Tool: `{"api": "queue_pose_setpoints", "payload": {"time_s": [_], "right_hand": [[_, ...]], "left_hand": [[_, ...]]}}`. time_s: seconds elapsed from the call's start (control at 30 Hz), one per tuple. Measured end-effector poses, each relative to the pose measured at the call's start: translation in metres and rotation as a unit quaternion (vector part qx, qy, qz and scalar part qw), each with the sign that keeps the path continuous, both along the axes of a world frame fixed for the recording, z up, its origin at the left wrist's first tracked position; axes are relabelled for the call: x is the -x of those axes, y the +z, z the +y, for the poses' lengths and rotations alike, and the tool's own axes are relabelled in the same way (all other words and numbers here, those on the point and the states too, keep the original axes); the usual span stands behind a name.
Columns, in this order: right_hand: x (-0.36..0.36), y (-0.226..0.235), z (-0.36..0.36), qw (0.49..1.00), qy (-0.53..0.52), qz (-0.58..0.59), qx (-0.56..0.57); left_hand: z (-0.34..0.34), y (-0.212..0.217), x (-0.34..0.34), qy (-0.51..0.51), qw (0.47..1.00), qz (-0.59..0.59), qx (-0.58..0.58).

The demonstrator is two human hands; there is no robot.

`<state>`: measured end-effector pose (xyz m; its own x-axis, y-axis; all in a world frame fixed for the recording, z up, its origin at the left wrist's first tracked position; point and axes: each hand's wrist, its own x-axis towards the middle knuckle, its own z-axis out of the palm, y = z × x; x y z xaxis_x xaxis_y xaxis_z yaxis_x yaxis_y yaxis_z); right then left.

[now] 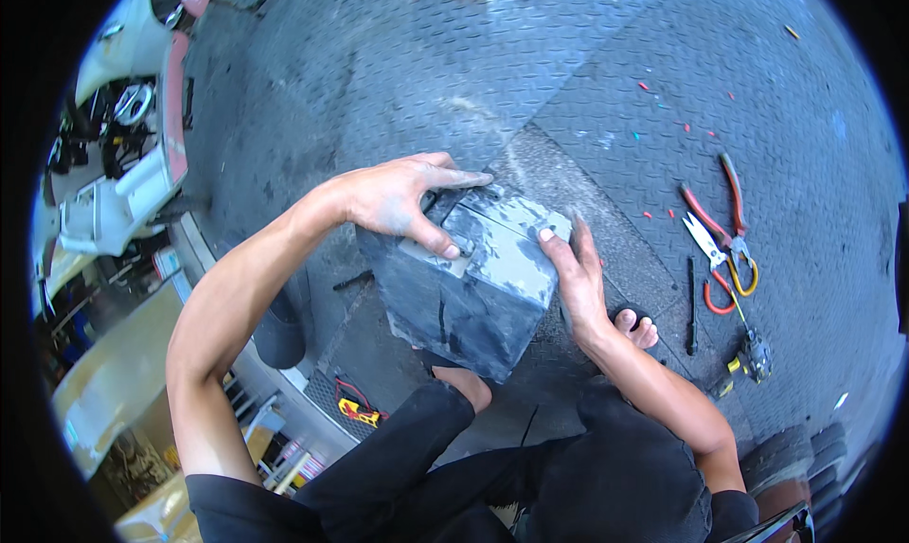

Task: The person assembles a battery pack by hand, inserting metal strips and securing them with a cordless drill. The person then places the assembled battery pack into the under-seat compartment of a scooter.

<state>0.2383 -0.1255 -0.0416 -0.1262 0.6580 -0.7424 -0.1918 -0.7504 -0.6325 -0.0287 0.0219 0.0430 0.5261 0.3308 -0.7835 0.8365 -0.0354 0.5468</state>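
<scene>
Block [478, 302] flanked closely by left hand [402, 200] on top edge and right hand [573, 278] at right corner. Bare feet tucked against block base. Open floor [587, 60] found ahead. Passage right obstructed by pliers [724, 223], scissors [705, 249], pen [691, 306].

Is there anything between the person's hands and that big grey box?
No, nothing visible. The left hand lies flat on top of the grey box, and the right hand presses against its right upper edge. The pliers and scissors lie off to the right.
</scene>
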Motion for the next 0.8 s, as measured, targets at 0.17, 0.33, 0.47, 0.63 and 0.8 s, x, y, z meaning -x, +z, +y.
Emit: {"api": "queue_pose_setpoints", "payload": {"time_s": [0.17,0.33,0.47,0.63,0.8], "right_hand": [[0.001,0.010,-0.016,0.992,0.080,-0.056,-0.084],[-0.011,0.041,-0.004,0.894,0.338,-0.146,-0.257],[0.004,0.066,0.011,0.813,0.446,-0.118,-0.354],[0.048,0.081,-0.004,0.711,0.466,-0.138,-0.508],[0.068,0.085,-0.043,0.635,0.522,-0.073,-0.564]], "left_hand": [[-0.049,0.035,0.013,-0.007,0.994,-0.019,-0.111],[-0.110,0.070,0.026,-0.020,0.979,-0.011,-0.203],[-0.160,0.088,0.035,-0.019,0.967,-0.014,-0.253],[-0.232,0.097,0.053,0.000,0.951,-0.031,-0.306],[-0.311,0.088,0.072,0.016,0.924,-0.046,-0.379]]}}
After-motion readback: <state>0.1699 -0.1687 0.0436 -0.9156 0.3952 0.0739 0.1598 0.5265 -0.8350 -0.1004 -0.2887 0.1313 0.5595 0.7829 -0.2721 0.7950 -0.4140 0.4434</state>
